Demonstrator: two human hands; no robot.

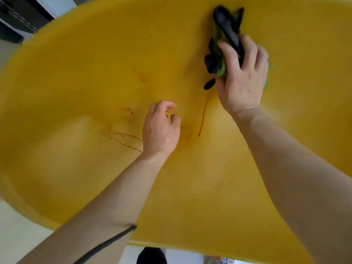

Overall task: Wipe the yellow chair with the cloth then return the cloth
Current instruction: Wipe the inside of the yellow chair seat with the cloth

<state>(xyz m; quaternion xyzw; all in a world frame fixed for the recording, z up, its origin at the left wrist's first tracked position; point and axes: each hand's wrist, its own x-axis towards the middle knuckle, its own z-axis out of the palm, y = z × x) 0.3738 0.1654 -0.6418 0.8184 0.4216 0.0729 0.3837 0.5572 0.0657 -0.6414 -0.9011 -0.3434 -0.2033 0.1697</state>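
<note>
The yellow chair [80, 77] fills nearly the whole view, its smooth seat seen from close above. Brown drip streaks and spots mark it near the middle. My right hand [242, 77] presses a bunched green and dark cloth [219, 60] against the seat at the upper right, gripping it together with a black elongated piece that sticks out above my fingers. My left hand [162, 128] hovers over the seat's centre with its fingers loosely curled and nothing in them, beside a thin brown streak [202, 115].
Pale floor [17, 225] shows at the lower left under the chair's edge. A dark cabinet or furniture piece [17, 18] stands at the upper left. A dark shape [152, 256] sits at the bottom edge below the chair.
</note>
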